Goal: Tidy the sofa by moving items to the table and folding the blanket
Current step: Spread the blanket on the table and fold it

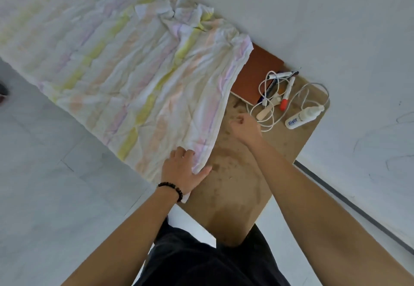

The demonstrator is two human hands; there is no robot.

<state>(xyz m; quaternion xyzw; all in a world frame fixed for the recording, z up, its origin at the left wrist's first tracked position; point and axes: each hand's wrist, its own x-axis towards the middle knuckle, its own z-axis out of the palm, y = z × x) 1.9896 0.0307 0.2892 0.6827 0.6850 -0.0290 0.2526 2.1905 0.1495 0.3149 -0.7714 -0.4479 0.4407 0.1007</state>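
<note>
Blanket (123,61): one crumpled white cloth with yellow and pink stripes, its edge pinched by the left hand (183,169). Right hand (245,128) curled, empty; beyond it, one white plastic bottle (300,117).

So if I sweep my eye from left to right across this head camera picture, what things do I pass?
blanket → left hand, gripping the blanket's near edge → right hand → red-capped marker → white bottle. The brown book and looping cable overlap these, so I've left them out.
</note>
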